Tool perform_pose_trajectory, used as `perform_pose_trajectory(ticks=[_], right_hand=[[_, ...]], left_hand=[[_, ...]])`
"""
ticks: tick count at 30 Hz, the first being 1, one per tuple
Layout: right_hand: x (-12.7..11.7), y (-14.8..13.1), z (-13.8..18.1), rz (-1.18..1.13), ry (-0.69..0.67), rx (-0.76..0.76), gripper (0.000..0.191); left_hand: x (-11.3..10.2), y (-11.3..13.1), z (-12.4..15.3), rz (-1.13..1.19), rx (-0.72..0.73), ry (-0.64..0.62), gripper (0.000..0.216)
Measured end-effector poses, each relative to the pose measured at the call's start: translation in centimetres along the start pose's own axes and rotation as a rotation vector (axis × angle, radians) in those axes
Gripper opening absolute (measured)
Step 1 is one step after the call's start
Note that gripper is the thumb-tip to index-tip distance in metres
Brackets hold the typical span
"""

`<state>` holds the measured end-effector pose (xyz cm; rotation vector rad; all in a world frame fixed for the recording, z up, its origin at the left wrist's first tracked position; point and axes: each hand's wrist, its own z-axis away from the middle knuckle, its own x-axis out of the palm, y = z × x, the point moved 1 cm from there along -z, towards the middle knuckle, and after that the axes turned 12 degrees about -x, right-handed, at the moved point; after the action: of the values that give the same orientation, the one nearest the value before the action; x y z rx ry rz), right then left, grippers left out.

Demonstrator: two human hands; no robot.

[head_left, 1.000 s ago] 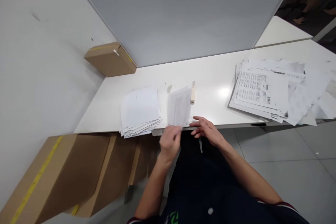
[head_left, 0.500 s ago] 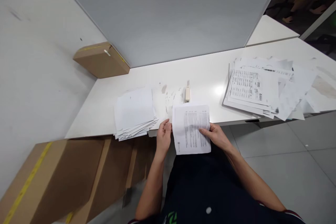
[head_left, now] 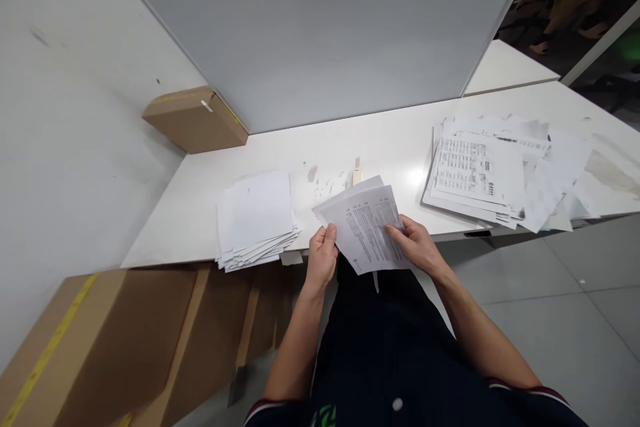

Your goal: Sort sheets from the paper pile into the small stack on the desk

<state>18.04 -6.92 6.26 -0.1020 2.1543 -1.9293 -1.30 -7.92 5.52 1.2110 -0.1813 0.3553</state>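
Note:
Printed sheets of paper (head_left: pixel 373 230) are held up between my two hands at the table's front edge, tilted and slightly fanned, with one sheet showing behind another. My left hand (head_left: pixel 323 253) pinches their left edge, thumb on top. Around the right edge my right hand (head_left: pixel 415 243) is closed, its thumb lying on the print. Just behind the sheets a small beige block-like object (head_left: pixel 357 176) is partly covered by them. To the left lies a stack of white paper (head_left: pixel 256 213), its lower edges uneven.
A messy pile of printed papers (head_left: pixel 480 170) spreads over the right side of the white table (head_left: pixel 390 140). A cardboard box (head_left: pixel 195 121) leans by the wall at the back left. Larger cardboard boxes (head_left: pixel 125 333) stand below at the left. A grey panel (head_left: pixel 325 33) rises behind.
The sheets have turned and tilted, and a second one now shows behind the front one. My left hand has moved right and closed on their edge; my right hand keeps its hold.

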Motion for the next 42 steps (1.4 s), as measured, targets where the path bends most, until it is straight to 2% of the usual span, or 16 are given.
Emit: perform_pose_trajectory(ticks=[4, 6, 9, 10, 13, 15, 16, 19, 22, 27, 31, 35, 39, 42], right_hand=[[-0.3, 0.0, -0.3, 0.155, -0.002, -0.02, 0.029], [-0.5, -0.1, -0.3, 0.299, -0.007, -0.049, 0.031], [-0.7, -1.2, -0.2, 0.571, -0.108, -0.171, 0.032], [-0.8, -1.9, -0.2, 0.664, -0.157, -0.228, 0.031], [-1.0, -4.2, -0.3, 0.889, -0.262, -0.367, 0.029], [-1.2, -5.5, -0.4, 0.965, -0.319, -0.387, 0.027], [-1.4, -6.0, -0.5, 0.986, -0.342, -0.38, 0.025], [-2.3, -7.1, -1.0, 1.036, -0.341, -0.349, 0.024], [-2.8, -7.7, -1.8, 1.125, -0.285, -0.369, 0.028], [-2.1, -7.3, -3.9, 1.298, -0.326, -0.353, 0.019], [-1.6, -6.7, -5.0, 1.309, -0.354, -0.328, 0.012], [-1.6, -6.8, -5.1, 1.311, -0.339, -0.339, 0.01], [-1.4, -7.0, -5.0, 1.343, -0.367, -0.375, 0.014], [-1.7, -7.1, -5.0, 1.201, -0.292, -0.402, 0.022]], left_hand=[[-0.4, 0.4, -0.1, -0.075, 0.099, 0.044, 0.034], [-1.0, 1.0, -0.2, -0.173, 0.188, 0.109, 0.041], [-1.9, 2.3, -0.2, -0.436, 0.342, 0.234, 0.062], [-2.1, 2.7, -0.1, -0.561, 0.374, 0.247, 0.062], [-2.2, 3.4, -0.2, -0.847, 0.419, 0.165, 0.035], [-2.2, 3.3, -0.4, -0.825, 0.393, 0.1, 0.019], [-2.2, 3.1, -0.6, -0.763, 0.363, 0.096, 0.017], [-2.5, 2.4, -1.3, -0.531, 0.284, 0.145, 0.02], [-2.7, 1.7, -2.1, -0.4, 0.27, 0.126, 0.025], [-3.3, 0.3, -3.5, -0.377, 0.257, 0.042, 0.03], [-3.8, -1.2, -4.4, -0.453, 0.269, 0.003, 0.033], [-3.9, -1.9, -4.8, -0.539, 0.282, 0.032, 0.033], [-3.6, -1.3, -4.2, -0.59, 0.295, 0.099, 0.027], [-3.6, 0.1, -3.4, -0.463, 0.37, 0.228, 0.026]])
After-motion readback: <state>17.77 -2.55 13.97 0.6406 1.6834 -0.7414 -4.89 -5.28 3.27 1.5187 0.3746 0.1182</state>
